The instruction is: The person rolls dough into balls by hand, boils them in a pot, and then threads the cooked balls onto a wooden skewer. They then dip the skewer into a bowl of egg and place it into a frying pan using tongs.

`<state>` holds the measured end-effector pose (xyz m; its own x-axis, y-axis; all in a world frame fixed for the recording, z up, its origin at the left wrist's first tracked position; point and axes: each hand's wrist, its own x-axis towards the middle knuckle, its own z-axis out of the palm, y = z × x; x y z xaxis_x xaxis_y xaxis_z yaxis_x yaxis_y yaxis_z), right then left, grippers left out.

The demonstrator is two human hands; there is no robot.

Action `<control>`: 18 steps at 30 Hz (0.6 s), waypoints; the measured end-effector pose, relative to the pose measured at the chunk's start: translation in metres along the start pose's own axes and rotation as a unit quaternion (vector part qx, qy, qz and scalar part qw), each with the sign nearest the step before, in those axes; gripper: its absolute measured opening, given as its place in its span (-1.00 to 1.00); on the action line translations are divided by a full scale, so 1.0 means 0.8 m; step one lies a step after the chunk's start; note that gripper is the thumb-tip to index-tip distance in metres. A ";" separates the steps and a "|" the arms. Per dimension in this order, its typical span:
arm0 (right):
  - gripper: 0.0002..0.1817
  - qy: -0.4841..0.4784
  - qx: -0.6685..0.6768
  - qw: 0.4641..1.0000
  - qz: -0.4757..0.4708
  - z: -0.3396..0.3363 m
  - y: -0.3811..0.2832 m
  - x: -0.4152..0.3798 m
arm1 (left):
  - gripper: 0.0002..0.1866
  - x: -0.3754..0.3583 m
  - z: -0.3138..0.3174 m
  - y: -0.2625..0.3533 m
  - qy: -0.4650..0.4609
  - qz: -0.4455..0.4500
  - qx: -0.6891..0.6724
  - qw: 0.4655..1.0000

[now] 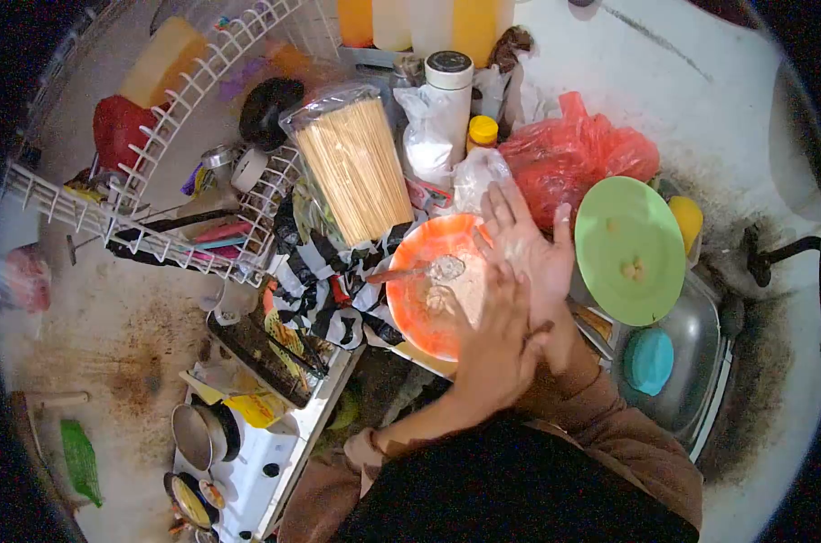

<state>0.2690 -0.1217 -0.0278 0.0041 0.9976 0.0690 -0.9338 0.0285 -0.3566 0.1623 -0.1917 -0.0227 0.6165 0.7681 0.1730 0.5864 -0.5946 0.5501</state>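
My right hand (530, 249) is palm up with its fingers spread, over the right side of an orange bowl (410, 317). Across its lower palm lies my left hand (496, 348), back upward, fingers stretched out and touching it. Neither hand holds anything. Pale, flour-like powder (469, 299) covers the inside of the bowl, partly hidden by my hands. A spoon (401, 273) with a reddish-brown handle rests across the left rim, its tip coated in powder. To the right of my hands is a green plate (629, 240) with small pale bits on it.
A pack of wooden skewers (354, 172), a white flask (448, 100), a yellow-capped jar (483, 133) and a red plastic bag (573, 149) stand behind the bowl. A sink (686, 362) lies right, a white wire rack (170, 127) upper left and a stove (256, 471) lower left.
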 end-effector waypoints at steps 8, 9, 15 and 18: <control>-0.08 -0.029 -0.029 0.999 0.016 0.010 0.017 -0.014 | -0.37 0.029 -0.023 -0.024 0.115 -0.059 0.087 0.988; -0.08 -0.016 -0.005 1.000 0.009 0.005 0.014 -0.010 | -0.38 0.016 -0.016 -0.020 0.096 -0.052 0.090 0.990; -0.07 -0.029 -0.061 0.998 0.010 0.008 0.030 -0.024 | -0.43 0.029 -0.022 -0.038 0.079 -0.089 0.107 0.987; -0.06 -0.023 -0.087 0.996 0.009 0.014 0.023 -0.025 | -0.43 0.031 -0.023 -0.037 0.097 -0.080 0.095 0.988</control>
<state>0.2477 -0.1415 -0.0251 -0.0314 0.9943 0.1019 -0.8579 0.0255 -0.5132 0.1505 -0.1510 -0.0195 0.4067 0.8760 0.2591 0.7675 -0.4815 0.4233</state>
